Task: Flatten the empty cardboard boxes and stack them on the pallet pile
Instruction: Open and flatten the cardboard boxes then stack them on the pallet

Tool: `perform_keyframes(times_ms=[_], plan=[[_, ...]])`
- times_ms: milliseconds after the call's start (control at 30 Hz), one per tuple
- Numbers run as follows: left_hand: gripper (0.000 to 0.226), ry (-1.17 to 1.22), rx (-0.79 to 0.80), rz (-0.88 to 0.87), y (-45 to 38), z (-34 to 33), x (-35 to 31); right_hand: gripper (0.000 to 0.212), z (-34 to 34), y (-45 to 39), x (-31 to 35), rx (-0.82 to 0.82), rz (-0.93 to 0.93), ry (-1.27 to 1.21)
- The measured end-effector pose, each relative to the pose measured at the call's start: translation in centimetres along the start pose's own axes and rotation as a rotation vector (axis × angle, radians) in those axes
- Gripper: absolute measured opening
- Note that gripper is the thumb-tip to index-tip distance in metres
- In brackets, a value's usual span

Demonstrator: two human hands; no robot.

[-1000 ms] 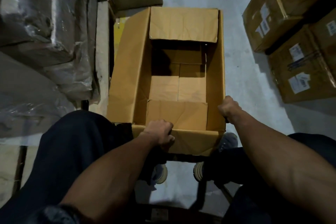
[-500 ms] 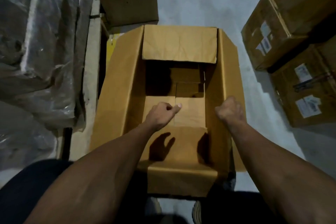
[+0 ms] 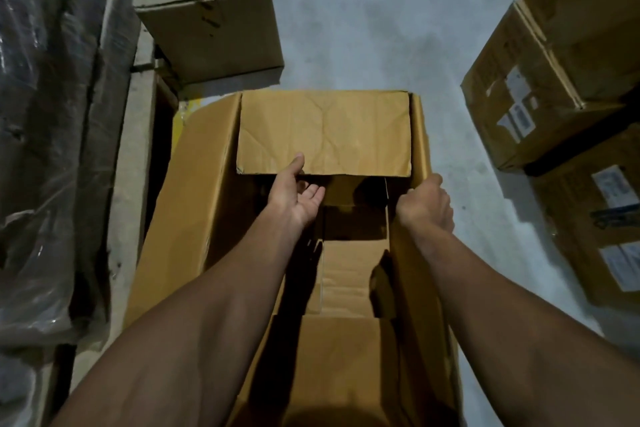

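An open, empty brown cardboard box stands on the grey floor right below me, its flaps spread. My left hand reaches inside, palm up, fingers fairly straight, the thumb touching the lower edge of the far flap. My right hand grips the top edge of the box's right wall, fingers curled over it. The near flap lies folded inward between my forearms. The box's bottom flaps show in shadow.
A closed cardboard box sits on a wooden pallet at the upper left. Plastic-wrapped goods fill the left side. Stacked labelled cartons stand at the right. Bare concrete floor lies beyond the box.
Both hands left the box's near edge and moved forward: the left one went into the box up to the far flap, the right one along the right wall. The view closed in on the box.
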State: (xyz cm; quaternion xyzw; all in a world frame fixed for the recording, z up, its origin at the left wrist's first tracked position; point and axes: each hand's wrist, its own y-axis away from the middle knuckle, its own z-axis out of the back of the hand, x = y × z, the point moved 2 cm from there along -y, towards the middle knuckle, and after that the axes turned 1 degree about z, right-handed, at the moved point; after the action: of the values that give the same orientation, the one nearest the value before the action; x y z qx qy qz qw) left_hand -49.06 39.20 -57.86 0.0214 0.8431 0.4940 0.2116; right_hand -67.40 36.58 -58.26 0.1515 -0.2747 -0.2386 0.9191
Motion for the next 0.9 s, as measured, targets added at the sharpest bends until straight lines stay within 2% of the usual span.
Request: perform_keyframes(times_ms=[167, 300, 367, 467, 533, 567, 633, 700, 767, 833, 900], plan=[[0.041, 0.142, -0.001, 0.066, -1.2, -1.7, 0.1, 0.031, 0.0, 0.0, 0.0, -0.018, 0.035, 0.087], [0.026, 0.183, 0.026, 0.024, -1.6, -2.1, -0.5, 0.032, 0.2, 0.5, 0.4, -0.036, 0.030, 0.148], [0.022, 0.162, 0.046, -0.031, -1.0, -2.6, -1.2, 0.032, 0.3, 0.6, 0.6, -0.028, 0.017, 0.162], [0.028, 0.111, 0.113, -0.179, 1.1, -4.7, -2.6, 0.033, 0.3, 0.8, 0.7, -0.019, 0.018, 0.180], [0.024, -0.007, 0.157, -0.301, 2.1, -6.4, -3.6, 0.034, 0.3, 0.9, 0.8, -0.016, 0.022, 0.186], [0.031, -0.079, 0.185, -0.347, 2.3, -7.2, -4.1, 0.034, 0.3, 1.0, 0.8, -0.015, 0.019, 0.189], [0.055, -0.272, 0.237, -0.429, 2.1, -8.4, -4.9, 0.033, 0.3, 1.0, 0.9, -0.011, 0.013, 0.192], [0.059, -0.609, 0.235, -0.550, 1.0, -9.4, -5.6, 0.032, 0.3, 0.9, 1.0, -0.012, 0.015, 0.194], [0.059, -1.100, 0.162, -0.714, -0.9, -10.2, -6.3, 0.029, 0.2, 0.8, 0.9, -0.016, 0.015, 0.199], [0.071, -1.649, 0.039, -0.870, -3.5, -10.5, -6.9, 0.028, 0.0, 0.7, 0.9, -0.023, 0.013, 0.201], [0.075, -2.030, -0.037, -1.012, -5.7, -10.6, -7.3, 0.030, 0.0, 0.6, 0.8, -0.031, 0.012, 0.200]])
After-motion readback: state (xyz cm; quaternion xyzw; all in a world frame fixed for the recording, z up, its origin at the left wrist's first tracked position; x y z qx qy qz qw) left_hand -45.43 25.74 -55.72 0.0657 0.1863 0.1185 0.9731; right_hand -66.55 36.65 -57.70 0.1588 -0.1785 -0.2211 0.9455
